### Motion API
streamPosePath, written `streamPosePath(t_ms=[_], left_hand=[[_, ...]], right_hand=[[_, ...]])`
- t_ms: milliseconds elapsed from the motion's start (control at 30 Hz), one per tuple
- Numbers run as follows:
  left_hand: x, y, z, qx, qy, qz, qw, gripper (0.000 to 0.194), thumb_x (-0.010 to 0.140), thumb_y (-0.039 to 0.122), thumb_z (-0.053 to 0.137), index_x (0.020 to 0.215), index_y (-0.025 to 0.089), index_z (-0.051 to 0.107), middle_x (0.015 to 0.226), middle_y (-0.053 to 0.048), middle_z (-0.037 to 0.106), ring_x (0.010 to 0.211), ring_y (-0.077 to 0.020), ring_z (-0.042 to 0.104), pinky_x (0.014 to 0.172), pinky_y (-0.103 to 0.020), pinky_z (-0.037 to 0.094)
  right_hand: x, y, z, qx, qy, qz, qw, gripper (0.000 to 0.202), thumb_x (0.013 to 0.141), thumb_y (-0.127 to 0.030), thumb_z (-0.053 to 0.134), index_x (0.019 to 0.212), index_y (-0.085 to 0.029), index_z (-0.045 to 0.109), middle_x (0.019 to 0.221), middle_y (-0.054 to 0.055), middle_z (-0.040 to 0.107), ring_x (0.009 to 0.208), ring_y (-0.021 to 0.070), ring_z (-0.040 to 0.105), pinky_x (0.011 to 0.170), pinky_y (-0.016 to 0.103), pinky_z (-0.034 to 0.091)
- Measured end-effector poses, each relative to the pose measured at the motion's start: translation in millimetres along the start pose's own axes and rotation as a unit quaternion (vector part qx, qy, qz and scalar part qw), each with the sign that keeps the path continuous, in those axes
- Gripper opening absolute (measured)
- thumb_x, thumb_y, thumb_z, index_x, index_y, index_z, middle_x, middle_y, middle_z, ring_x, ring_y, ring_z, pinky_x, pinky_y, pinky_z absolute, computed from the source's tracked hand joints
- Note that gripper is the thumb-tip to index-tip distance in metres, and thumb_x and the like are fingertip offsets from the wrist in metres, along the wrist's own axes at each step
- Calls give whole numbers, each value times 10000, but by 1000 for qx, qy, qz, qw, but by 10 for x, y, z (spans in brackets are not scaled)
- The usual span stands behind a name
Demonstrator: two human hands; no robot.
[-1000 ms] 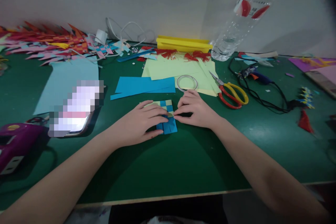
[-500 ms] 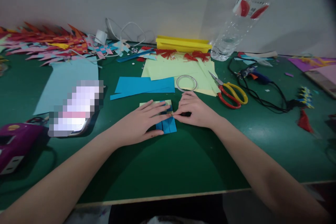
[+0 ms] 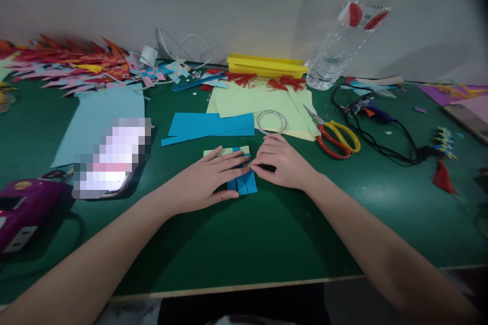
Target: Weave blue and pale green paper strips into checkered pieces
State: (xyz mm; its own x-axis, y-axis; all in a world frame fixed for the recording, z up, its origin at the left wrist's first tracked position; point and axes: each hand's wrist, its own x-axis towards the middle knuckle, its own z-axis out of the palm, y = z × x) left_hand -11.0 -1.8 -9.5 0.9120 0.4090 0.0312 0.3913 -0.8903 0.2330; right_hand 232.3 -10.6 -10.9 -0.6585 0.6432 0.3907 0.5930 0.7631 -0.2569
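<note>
My left hand (image 3: 202, 177) lies flat, fingers spread, on a small piece of woven paper (image 3: 247, 184) made of blue strips and pale green paper. Its fingers cover most of the weave. At the right edge of that piece, my right hand (image 3: 280, 162) pinches thumb and forefinger together on what looks like the pale end of a paper strip, mostly hidden by the fingertips. Just beyond the hands lie a blue paper sheet (image 3: 206, 123) with a cut strip, and a metal ring (image 3: 271, 122) partly over pale green paper sheets (image 3: 244, 101).
Scissors (image 3: 335, 137) with red and yellow handles lie to the right, near a glue gun (image 3: 375, 110) and its black cord. A tilted plastic bottle (image 3: 343, 45) leans at the back. Left are a phone (image 3: 114, 157), a purple power strip (image 3: 30, 208) and folded paper pieces (image 3: 84, 63).
The right hand has shifted very slightly left, still pinching at the weave's edge. The left hand remains flat on the paper. The whole view has moved a little.
</note>
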Motion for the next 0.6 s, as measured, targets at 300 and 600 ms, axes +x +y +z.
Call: streamPosePath(t_ms=[300, 600], left_hand=[[7, 10, -21, 20, -12, -7, 1000, 562, 939, 518, 353, 1444, 290, 258, 1524, -7, 227, 1413, -226, 162, 1157, -495, 90], [2, -66, -30, 28, 41, -85, 995, 578, 957, 477, 341, 1466, 253, 184, 1516, -17, 257, 1404, -198, 201, 1168, -446, 92]], right_hand=[[-6, 69, 9, -66, 88, 58, 992, 161, 881, -217, 489, 871, -190, 647, 818, 32, 665, 841, 185, 555, 894, 379, 396], [-92, 280, 71, -181, 113, 220, 952, 246, 824, -193, 518, 1061, -184, 582, 1074, 70, 629, 1053, 253, 530, 1027, 469, 299]])
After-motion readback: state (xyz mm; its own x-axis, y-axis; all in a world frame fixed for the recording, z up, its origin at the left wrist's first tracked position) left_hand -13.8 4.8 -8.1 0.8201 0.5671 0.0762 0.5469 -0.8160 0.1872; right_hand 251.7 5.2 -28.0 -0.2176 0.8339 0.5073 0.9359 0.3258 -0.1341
